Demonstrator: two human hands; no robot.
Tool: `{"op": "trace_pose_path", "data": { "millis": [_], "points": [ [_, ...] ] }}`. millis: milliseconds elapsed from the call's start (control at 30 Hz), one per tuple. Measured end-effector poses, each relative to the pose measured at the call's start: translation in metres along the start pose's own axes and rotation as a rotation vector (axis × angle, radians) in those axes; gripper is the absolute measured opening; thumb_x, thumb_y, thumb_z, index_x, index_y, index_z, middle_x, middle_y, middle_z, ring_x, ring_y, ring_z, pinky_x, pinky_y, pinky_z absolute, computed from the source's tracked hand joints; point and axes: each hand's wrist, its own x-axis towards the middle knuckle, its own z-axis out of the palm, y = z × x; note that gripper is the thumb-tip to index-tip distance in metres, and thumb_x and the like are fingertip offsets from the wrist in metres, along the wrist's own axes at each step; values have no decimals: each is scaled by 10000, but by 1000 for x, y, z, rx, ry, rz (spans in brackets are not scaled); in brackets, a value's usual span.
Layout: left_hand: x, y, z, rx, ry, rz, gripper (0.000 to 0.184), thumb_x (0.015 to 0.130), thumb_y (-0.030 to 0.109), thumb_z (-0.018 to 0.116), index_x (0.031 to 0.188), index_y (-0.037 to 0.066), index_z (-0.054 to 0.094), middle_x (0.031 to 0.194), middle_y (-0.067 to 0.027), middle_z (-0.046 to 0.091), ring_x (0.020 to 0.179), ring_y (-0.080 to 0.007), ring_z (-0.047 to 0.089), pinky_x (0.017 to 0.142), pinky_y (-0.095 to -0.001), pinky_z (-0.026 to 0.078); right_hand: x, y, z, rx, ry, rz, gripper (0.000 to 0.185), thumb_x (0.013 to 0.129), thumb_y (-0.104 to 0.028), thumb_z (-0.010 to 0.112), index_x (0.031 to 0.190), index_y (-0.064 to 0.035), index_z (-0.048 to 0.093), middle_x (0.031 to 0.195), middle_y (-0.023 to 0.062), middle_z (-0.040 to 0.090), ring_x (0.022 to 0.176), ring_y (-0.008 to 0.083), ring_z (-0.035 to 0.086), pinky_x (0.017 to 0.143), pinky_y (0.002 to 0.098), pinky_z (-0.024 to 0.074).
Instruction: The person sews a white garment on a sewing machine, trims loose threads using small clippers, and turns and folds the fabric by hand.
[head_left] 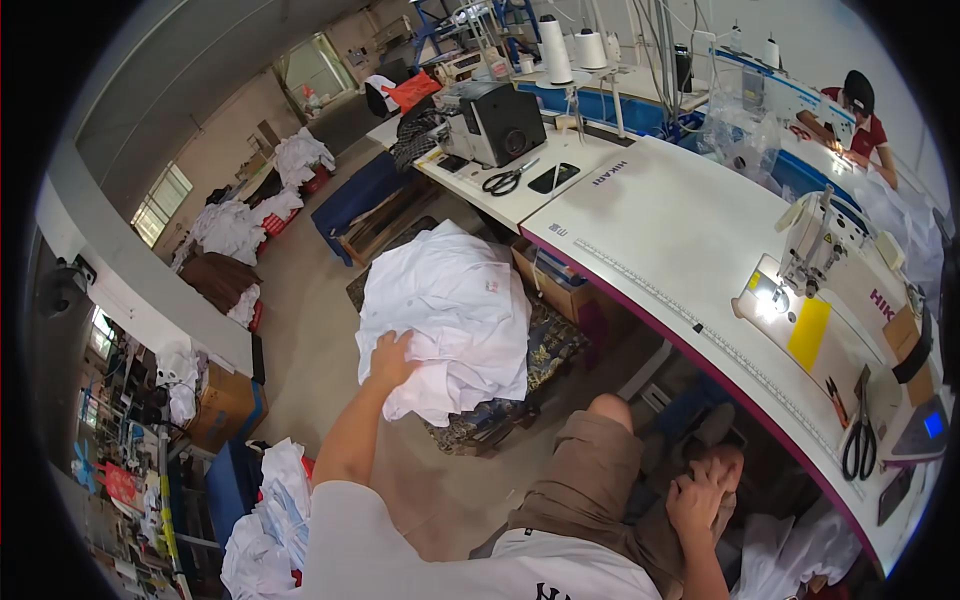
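A stack of white shirts lies on a low support covered in dark patterned cloth, to the left of the sewing table. My left hand rests on the near left part of the stack, its fingers apart on the fabric. Over my bare knee lies my right hand, fingers spread and holding nothing. To the right, a lit sewing machine stands on the white table, beyond the reach of either hand as they now lie.
Black scissors and a phone lie at the table's right end. More scissors and a dark phone are at the far end. White garments pile up at lower left. A co-worker sits at the upper right.
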Motion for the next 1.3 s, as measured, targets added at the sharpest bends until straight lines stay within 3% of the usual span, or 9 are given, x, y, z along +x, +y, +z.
{"op": "trace_pose_path", "data": {
  "millis": [133,400,500,567,700,967,1100,1200,1300],
  "points": [
    [21,-12,5,-22,111,85,316,794,165,792,1109,148,774,1143,-148,683,1096,-358,615,923,-478,520,1,0,-3,8,-9,5,137,764,-197,740,832,-98,806,1209,108,674,1351,417,446,1191,688,162],
    [50,-46,-14,-277,-55,57,231,834,214,781,986,42,788,906,-181,731,879,-363,691,823,-444,542,2,1,0,25,38,-2,108,732,-165,761,792,-84,802,1186,108,685,1353,418,454,1207,682,148],
    [60,-63,-31,-357,-132,29,254,883,212,727,869,-40,704,759,-207,691,693,-278,655,680,-404,496,1,2,-1,20,22,-11,128,736,-171,760,814,-80,803,1199,114,679,1351,419,453,1203,684,154],
    [63,-71,-40,-519,65,-20,293,903,224,715,834,-57,666,706,-191,648,684,-226,634,649,-397,477,1,2,-1,25,8,-18,148,741,-177,757,838,-76,805,1211,119,672,1345,423,452,1198,687,161],
    [70,-73,-95,-815,241,-246,287,1005,267,633,949,-2,714,822,-53,704,699,-151,652,604,-321,553,1,-1,-4,26,-5,-4,146,757,-170,747,845,-68,803,1219,112,670,1347,415,454,1199,679,165],
    [27,4,-260,-1173,626,30,307,1061,278,585,1073,-2,711,902,-24,724,739,-85,649,627,-256,517,0,1,3,38,42,1,106,744,-154,756,798,-74,800,1202,106,685,1389,407,428,1221,672,110],
    [-17,71,-308,-1450,746,163,290,1038,232,631,1134,-34,693,982,-44,734,780,-97,658,689,-261,527,4,-3,-6,76,18,5,187,776,-182,752,904,-51,786,1237,116,665,1309,431,483,1183,668,205],
    [-49,133,-310,-1620,603,102,281,1024,214,653,1145,-37,688,996,-47,736,824,-107,666,745,-269,533,24,-19,-21,637,-37,57,360,798,-224,796,1098,-34,733,1300,181,642,1243,426,567,1148,523,380],
    [-73,185,-277,-1535,324,181,223,1020,172,655,1109,-26,710,964,-34,722,827,-79,633,749,-240,499,56,-81,-58,970,-47,-221,575,826,-280,825,1313,-42,635,1365,208,615,1305,362,567,1106,425,435]
  ]
}}
